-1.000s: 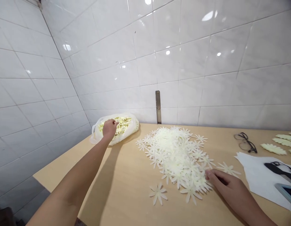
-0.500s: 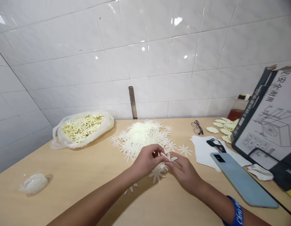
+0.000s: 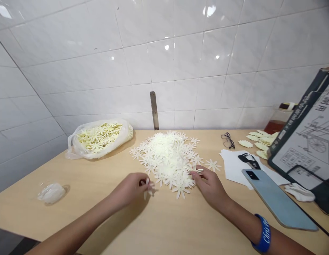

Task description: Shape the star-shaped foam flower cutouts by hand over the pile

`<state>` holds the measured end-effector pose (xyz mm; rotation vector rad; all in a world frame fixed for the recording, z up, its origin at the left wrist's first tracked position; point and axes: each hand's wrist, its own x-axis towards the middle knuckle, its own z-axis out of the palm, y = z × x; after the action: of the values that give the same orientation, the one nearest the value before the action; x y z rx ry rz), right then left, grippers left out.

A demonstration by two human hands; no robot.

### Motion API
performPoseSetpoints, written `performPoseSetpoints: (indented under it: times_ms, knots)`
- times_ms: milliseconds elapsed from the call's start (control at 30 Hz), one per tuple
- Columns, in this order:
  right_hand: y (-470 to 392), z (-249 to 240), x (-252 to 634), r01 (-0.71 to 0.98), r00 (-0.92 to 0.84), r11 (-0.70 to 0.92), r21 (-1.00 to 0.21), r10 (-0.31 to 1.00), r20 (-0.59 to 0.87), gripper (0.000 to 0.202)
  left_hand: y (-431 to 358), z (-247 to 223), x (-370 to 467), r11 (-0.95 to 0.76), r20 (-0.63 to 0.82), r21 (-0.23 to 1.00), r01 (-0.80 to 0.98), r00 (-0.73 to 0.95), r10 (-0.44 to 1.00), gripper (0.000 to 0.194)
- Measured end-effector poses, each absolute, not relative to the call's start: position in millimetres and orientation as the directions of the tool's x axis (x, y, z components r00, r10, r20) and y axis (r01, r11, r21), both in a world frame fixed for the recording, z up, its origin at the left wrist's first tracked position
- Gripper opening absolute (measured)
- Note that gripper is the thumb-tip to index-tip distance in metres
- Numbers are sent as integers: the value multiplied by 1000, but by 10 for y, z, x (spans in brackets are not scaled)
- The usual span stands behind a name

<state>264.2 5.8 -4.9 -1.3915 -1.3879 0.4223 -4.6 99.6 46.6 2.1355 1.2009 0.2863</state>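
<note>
A heap of white flower-shaped cutouts (image 3: pixel 167 152) lies in the middle of the wooden table (image 3: pixel 164 223). My left hand (image 3: pixel 132 189), left of the heap's near edge, is closed on a white flower cutout (image 3: pixel 146 189), which is partly blurred. At the right edge of the heap, my right hand (image 3: pixel 208 182) pinches flower cutouts (image 3: pixel 195 170) between thumb and fingers; how many cannot be made out. One single flower cutout (image 3: pixel 213 165) lies flat just beyond that hand.
A plastic bag (image 3: pixel 100 138) of yellowish flower cutouts stands at the back left. A crumpled clear bag (image 3: pixel 51 193) lies front left. To the right are glasses (image 3: pixel 227 141), white paper (image 3: pixel 233 164), a blue phone (image 3: pixel 280 200), scalloped cutouts (image 3: pixel 262 140), a jar (image 3: pixel 277 120) and a box (image 3: pixel 308 131).
My hands were together over the near side of the heap. Now the left has moved away to the left with a flower cutout, while the right stays near the heap holding cutouts.
</note>
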Motion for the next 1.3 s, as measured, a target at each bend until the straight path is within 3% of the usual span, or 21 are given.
performPoseSetpoints:
  times_ms: [100,167,233,300,367,433,667,867,1033,1167,1300]
  knots:
    - [74,-51,2658,467,284,251,-848,866,413,43,1281,666,231,-406,27,670,621,527,849,23]
    - [95,-59,2675,440,319,229,-868,864,390,44,1409,712,466,-450,206,621,642,420,884,21]
    - [121,-77,2694,407,360,202,-891,861,360,44,1403,656,709,-570,451,547,613,358,818,19]
    - [141,-101,2710,373,387,189,-908,858,337,45,1263,523,926,-724,569,512,462,449,689,20]
    - [147,-121,2719,347,396,190,-918,858,327,47,1059,364,1090,-793,579,532,297,556,597,22]
    - [138,-130,2723,330,394,188,-925,863,316,46,882,228,1186,-776,569,585,236,562,600,22]
    - [77,-95,2710,387,264,244,-889,895,360,38,761,104,1191,-742,520,635,216,590,617,33]
    - [36,4,2707,460,75,348,-817,902,426,30,758,255,1091,-718,375,682,138,777,506,29]
    - [3,42,2696,455,-36,374,-808,915,403,23,798,301,1017,-736,385,672,78,812,438,29]
    - [-4,16,2657,461,33,331,-823,921,389,29,820,231,1016,-781,466,613,120,743,480,26]
    - [-8,-2,2601,352,163,239,-905,937,310,32,788,163,1047,-813,566,565,144,649,509,23]
